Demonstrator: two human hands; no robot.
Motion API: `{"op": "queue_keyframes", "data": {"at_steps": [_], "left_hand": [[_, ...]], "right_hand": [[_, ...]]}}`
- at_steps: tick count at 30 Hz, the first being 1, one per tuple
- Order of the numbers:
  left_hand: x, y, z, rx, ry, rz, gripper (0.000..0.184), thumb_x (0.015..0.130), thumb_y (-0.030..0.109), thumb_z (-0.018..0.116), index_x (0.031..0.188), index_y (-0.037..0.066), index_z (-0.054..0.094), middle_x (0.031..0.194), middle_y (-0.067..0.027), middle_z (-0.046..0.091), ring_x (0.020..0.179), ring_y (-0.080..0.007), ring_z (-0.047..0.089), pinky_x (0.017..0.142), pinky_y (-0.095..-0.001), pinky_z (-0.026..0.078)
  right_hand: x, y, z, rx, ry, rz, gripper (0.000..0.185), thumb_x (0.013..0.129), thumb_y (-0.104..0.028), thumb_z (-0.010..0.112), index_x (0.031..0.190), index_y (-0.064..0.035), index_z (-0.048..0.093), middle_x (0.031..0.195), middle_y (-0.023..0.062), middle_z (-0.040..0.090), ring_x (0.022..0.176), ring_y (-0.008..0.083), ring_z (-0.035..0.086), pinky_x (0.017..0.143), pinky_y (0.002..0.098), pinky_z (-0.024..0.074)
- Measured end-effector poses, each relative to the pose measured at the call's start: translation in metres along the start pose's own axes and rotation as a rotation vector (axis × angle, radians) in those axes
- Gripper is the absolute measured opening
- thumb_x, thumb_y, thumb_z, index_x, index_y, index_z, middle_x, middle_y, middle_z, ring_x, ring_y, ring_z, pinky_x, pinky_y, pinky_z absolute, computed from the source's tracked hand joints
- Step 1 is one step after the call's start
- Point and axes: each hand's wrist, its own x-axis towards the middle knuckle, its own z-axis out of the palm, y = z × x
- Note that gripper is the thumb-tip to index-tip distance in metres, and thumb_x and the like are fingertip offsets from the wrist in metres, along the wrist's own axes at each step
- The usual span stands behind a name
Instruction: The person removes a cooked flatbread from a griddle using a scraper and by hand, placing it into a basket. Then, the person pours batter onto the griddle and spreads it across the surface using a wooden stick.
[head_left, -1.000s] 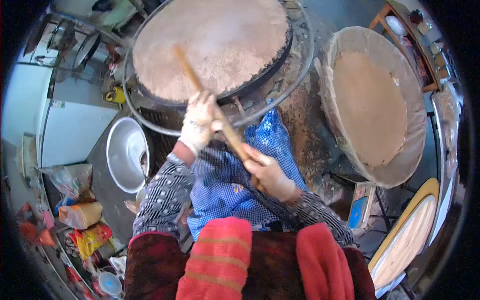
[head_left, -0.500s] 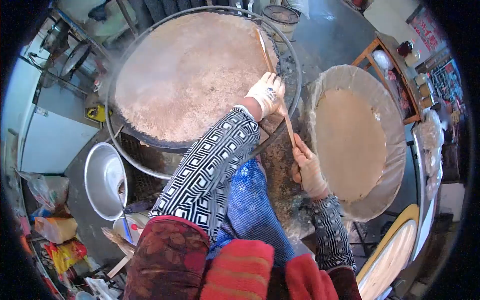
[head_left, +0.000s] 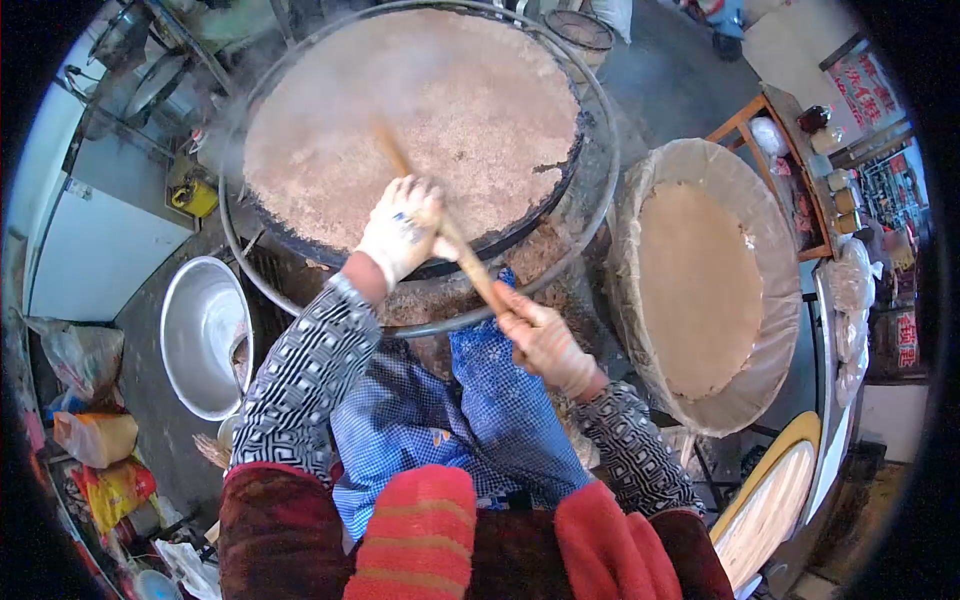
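A long wooden spatula (head_left: 468, 258) slants across the near edge of the big round griddle (head_left: 425, 268). My left hand (head_left: 400, 225), in a pale glove, is closed round its middle. Lower down, my right hand (head_left: 545, 345), also gloved, grips the handle end. The spatula's far end is blurred and lies over a wide, thin, brownish sheet of batter (head_left: 430, 110) that covers most of the griddle. Steam rises at the upper left of the sheet, and its right edge looks ragged.
A metal ring rail (head_left: 612, 150) runs round the griddle. On the right stands a cloth- or plastic-lined basket (head_left: 780, 330) of tan batter. A metal basin (head_left: 190, 340) sits at left. Round wooden boards (head_left: 770, 500) lean at lower right, and a bucket (head_left: 580, 35) stands behind.
Both hands have swung the spatula leftward, from the griddle's right edge to its middle. My left hand moved left and slightly down; my right moved left. The view shifted slightly.
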Motion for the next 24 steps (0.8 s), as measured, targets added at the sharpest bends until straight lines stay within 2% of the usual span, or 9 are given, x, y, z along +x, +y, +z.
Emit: {"op": "queue_keyframes", "data": {"at_steps": [1, 3, 4, 5, 7, 10, 14, 19, 24], "left_hand": [[-0.017, -0.003, -0.008, 0.07, -0.066, 0.004, 0.082, 0.073, 0.059, 0.06, 0.121, -0.007, 0.051, 0.129, -0.0237, 0.053, 0.127, -0.0369, 0.045, 0.111, -0.0455, 0.029], [-0.063, -0.009, -0.026, 0.003, 0.054, 0.042, 0.071, 0.077, 0.046, 0.063, 0.122, -0.008, 0.05, 0.128, -0.0242, 0.053, 0.126, -0.0392, 0.045, 0.11, -0.0488, 0.029], [-0.078, -0.008, -0.037, -0.155, 0.124, 0.001, 0.076, 0.07, 0.045, 0.069, 0.123, -0.007, 0.049, 0.128, -0.0254, 0.051, 0.125, -0.0413, 0.044, 0.11, -0.0506, 0.03], [-0.092, -0.007, -0.049, -0.193, 0.121, -0.063, 0.073, 0.07, 0.04, 0.072, 0.124, -0.004, 0.051, 0.129, -0.0241, 0.051, 0.125, -0.0408, 0.043, 0.108, -0.05, 0.03], [-0.143, -0.023, -0.046, -0.219, 0.347, -0.087, 0.063, 0.074, 0.029, 0.066, 0.125, -0.003, 0.049, 0.129, -0.0237, 0.05, 0.122, -0.0427, 0.044, 0.107, -0.0562, 0.029], [-0.2, -0.063, -0.002, -0.069, 0.127, -0.135, 0.045, 0.077, 0.033, 0.059, 0.106, -0.002, 0.056, 0.11, -0.0223, 0.055, 0.111, -0.0426, 0.049, 0.108, -0.0572, 0.026], [-0.208, -0.071, 0.025, 0.051, -0.037, -0.112, 0.03, 0.075, 0.031, 0.059, 0.086, 0.003, 0.058, 0.091, -0.0182, 0.056, 0.101, -0.0394, 0.052, 0.107, -0.0543, 0.029], [-0.199, -0.029, 0.01, 0.0, 0.037, -0.149, 0.034, 0.075, 0.035, 0.064, 0.09, 0.005, 0.059, 0.09, -0.0143, 0.06, 0.093, -0.0349, 0.056, 0.097, -0.0485, 0.038], [-0.157, 0.051, 0.018, 0.035, -0.094, -0.408, 0.037, 0.078, 0.043, 0.063, 0.087, 0.006, 0.063, 0.091, -0.0159, 0.064, 0.094, -0.0352, 0.058, 0.094, -0.0476, 0.038]], "right_hand": [[0.007, 0.014, 0.009, -0.055, -0.009, -0.04, 0.039, 0.096, -0.019, 0.056, 0.134, -0.01, 0.053, 0.08, 0.0007, 0.062, 0.062, 0.0124, 0.058, 0.054, 0.026, 0.0485], [0.022, 0.055, 0.02, -0.434, -0.017, -0.73, 0.038, 0.096, -0.019, 0.057, 0.132, -0.0077, 0.054, 0.106, 0.0108, 0.068, 0.091, 0.0213, 0.065, 0.079, 0.0327, 0.053], [0.004, 0.037, 0.025, -0.456, -0.102, -0.454, 0.039, 0.095, -0.022, 0.057, 0.132, -0.0087, 0.054, 0.12, 0.0172, 0.063, 0.113, 0.0243, 0.059, 0.095, 0.0374, 0.0476], [0.013, 0.063, 0.033, -0.371, 0.024, -0.748, 0.04, 0.096, -0.029, 0.055, 0.132, -0.0125, 0.055, 0.109, 0.0162, 0.068, 0.1, 0.021, 0.065, 0.085, 0.0367, 0.052], [-0.021, 0.011, 0.031, -0.294, -0.135, -0.047, 0.041, 0.096, -0.033, 0.055, 0.131, -0.011, 0.056, 0.094, 0.0113, 0.07, 0.08, 0.0171, 0.067, 0.072, 0.0345, 0.0538], [-0.001, 0.022, 0.014, -1.168, 0.176, -0.42, 0.042, 0.096, -0.039, 0.054, 0.128, -0.0135, 0.058, 0.075, 0.0044, 0.067, 0.058, 0.0129, 0.059, 0.058, 0.0316, 0.0509], [0.041, -0.022, -0.029, -1.152, 0.372, -0.392, 0.033, 0.097, -0.033, 0.044, 0.13, -0.0353, 0.049, 0.072, 0.0102, 0.065, 0.064, 0.0294, 0.066, 0.055, 0.0438, 0.0506], [0.089, -0.035, -0.09, -1.067, 0.811, -0.706, 0.018, 0.094, -0.011, 0.046, 0.109, -0.0096, 0.057, 0.071, 0.0161, 0.062, 0.059, 0.0317, 0.063, 0.054, 0.0431, 0.0512], [0.067, 0.084, 0.011, -0.639, 0.361, -0.905, 0.037, 0.094, -0.012, 0.055, 0.131, -0.0092, 0.051, 0.087, 0.0069, 0.064, 0.059, 0.0112, 0.056, 0.051, 0.028, 0.0485]]}}
